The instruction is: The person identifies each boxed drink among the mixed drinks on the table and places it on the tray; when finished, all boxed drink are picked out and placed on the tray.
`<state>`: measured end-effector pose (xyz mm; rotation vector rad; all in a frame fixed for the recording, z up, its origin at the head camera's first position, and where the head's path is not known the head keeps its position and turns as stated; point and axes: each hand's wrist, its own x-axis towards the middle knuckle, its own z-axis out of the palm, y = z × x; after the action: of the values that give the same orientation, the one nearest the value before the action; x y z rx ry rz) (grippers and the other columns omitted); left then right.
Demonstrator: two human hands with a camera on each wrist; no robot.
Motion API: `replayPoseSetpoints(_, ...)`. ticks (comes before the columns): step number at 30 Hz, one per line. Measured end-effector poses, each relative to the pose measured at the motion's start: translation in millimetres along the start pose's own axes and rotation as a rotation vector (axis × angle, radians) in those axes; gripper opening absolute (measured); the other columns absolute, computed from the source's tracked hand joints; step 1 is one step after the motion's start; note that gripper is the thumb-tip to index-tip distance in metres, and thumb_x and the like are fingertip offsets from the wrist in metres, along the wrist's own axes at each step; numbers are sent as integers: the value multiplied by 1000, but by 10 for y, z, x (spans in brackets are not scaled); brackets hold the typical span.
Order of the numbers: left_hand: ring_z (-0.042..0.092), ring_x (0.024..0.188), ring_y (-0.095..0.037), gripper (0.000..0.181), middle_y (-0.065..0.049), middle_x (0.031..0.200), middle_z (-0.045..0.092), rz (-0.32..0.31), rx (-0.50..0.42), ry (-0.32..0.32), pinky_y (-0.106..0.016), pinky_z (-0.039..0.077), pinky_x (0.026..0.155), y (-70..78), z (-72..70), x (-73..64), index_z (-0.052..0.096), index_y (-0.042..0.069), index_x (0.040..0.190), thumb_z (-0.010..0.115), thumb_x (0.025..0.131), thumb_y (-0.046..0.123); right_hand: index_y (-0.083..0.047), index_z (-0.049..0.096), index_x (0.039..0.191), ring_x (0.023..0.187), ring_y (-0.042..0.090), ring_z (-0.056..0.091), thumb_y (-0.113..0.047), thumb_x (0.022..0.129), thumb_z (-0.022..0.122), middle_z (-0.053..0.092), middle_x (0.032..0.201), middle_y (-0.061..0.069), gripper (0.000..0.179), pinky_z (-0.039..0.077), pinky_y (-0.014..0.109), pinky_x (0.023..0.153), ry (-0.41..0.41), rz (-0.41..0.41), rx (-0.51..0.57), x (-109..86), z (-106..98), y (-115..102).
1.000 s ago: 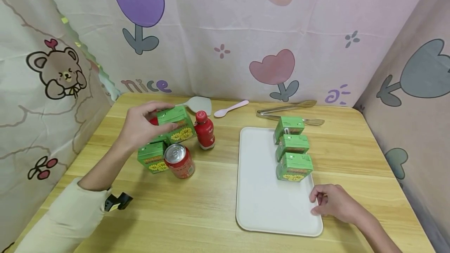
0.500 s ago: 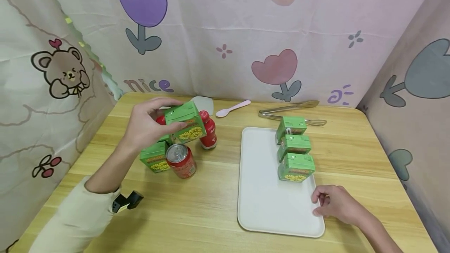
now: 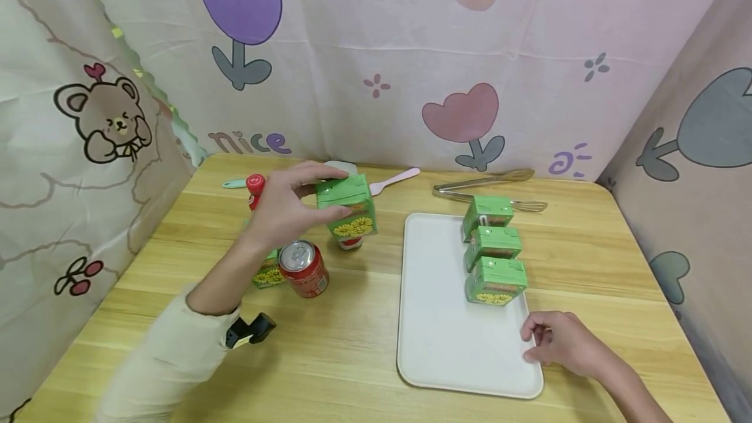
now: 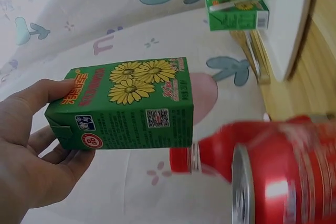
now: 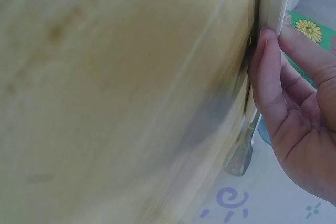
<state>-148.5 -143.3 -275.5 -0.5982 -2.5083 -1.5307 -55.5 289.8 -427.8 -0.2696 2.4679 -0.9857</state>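
My left hand grips a green drink carton printed with yellow flowers, thumb on the near side and fingers on the far side. The carton is held above the table, in front of a red bottle that it mostly hides. In the left wrist view the carton lies between thumb and fingers. My right hand pinches the right rim of a white tray; in the right wrist view the fingertips meet at the tray's edge. Three similar cartons stand in a row on the tray's right side.
A red can stands below the left hand, with another green carton partly hidden beside it. Another red-capped bottle shows behind the wrist. A pink spoon, a pale spatula and metal tongs lie along the back.
My left hand has carried the carton to the right, from above the other cartons to in front of the red bottle. The right hand stays at the tray's rim.
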Motion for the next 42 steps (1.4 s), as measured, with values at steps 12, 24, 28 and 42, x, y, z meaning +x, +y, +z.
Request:
replayPoseSetpoints(12, 58, 98, -16, 42, -3, 112, 66, 6, -2, -77, -32, 53, 83, 38, 547, 132, 70, 11, 111, 82, 71, 14, -11, 61, 82, 56, 2, 45, -16, 68, 82, 51, 72, 1, 26, 42, 20, 50, 4, 3, 0, 2, 12, -2)
replayPoseSetpoints(24, 59, 106, -16, 41, -4, 115, 68, 28, 7, -93, -31, 55, 86, -174, 1045, 221, 70, 9, 109, 84, 70, 14, -10, 61, 82, 55, 3, 46, -14, 68, 82, 51, 72, 1, 26, 43, 20, 49, 1, 16, 15, 5, 11, -7)
replayPoseSetpoints(28, 58, 110, -16, 41, -3, 117, 67, 15, 37, -98, -29, 54, 88, -231, 1156, 281, 70, 10, 112, 82, 73, 17, -9, 61, 83, 55, 3, 46, -14, 68, 82, 51, 72, 2, 26, 44, 20, 49, -3, 14, 21, 2, 0, -3)
replayPoseSetpoints(42, 55, 117, -18, 47, -3, 126, 62, -71, 85, -187, -30, 49, 98, -422, 1527, 493, 65, 14, 121, 80, 77, 17, -10, 61, 82, 55, 3, 46, -14, 68, 82, 51, 72, 1, 25, 43, 20, 49, -1, 14, 18, 8, 6, -1)
